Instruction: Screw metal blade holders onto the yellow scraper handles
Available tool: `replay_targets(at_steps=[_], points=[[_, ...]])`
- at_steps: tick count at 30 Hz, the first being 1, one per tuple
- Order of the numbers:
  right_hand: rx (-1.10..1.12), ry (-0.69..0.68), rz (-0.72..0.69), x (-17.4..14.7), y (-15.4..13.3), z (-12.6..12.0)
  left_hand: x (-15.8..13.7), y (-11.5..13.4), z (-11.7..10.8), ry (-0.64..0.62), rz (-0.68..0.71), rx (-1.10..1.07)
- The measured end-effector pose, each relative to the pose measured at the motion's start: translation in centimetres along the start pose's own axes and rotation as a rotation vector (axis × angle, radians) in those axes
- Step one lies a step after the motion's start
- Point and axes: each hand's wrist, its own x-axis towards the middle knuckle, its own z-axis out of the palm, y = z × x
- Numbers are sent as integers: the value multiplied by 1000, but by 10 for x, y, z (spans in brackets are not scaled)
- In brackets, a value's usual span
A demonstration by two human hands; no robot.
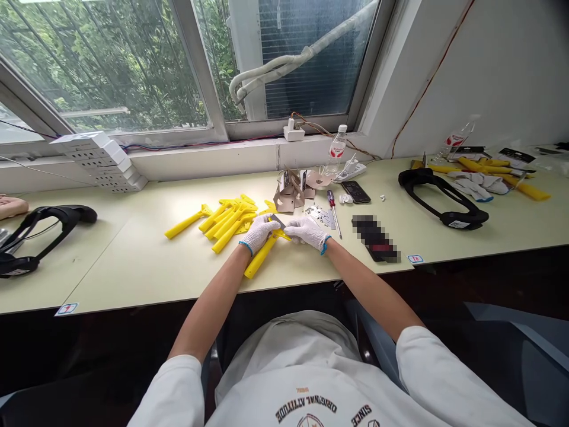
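Both my hands wear white knit gloves with blue cuffs and meet over a yellow scraper point(260, 261), its handle slanting toward the table's front edge. My left hand point(258, 233) is closed around the left side of the scraper's head. From the right, my right hand point(307, 232) pinches the head's other side, where a flat grey blade point(277, 221) lies between the two hands. The fingertips partly cover the blade. Several more yellow scraper handles point(229, 220) lie in a loose pile to the left. Small screws and loose blades point(320, 214) are scattered just beyond my right hand.
A screwdriver point(333, 212) lies right of the screws, near a phone point(355, 191) and an earbud case point(345, 198). Folded cardboard pieces point(291, 193) and a bottle point(337, 148) stand behind. Black headsets point(444, 201) flank the work area; white boxes point(102, 160) are stacked at left.
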Motion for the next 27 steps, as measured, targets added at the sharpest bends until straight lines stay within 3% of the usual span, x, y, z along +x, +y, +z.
replay_targets(at_steps=[7, 10, 13, 16, 20, 27], points=[[14, -2, 35, 4, 5, -5, 7, -7, -3, 36, -13, -39], [13, 34, 46, 5, 8, -8, 11, -7, -12, 242, 62, -4], [8, 79, 57, 4, 10, -9, 13, -10, -24, 417, 224, 357], [3, 141, 59, 1, 12, -8, 18, -15, -30, 341, 289, 751], [-2, 203, 68, -1, 12, -7, 29, -20, -27, 184, 353, 1099], [0, 221, 95, 7, 16, -8, 51, -21, -34, 218, 276, 1190]])
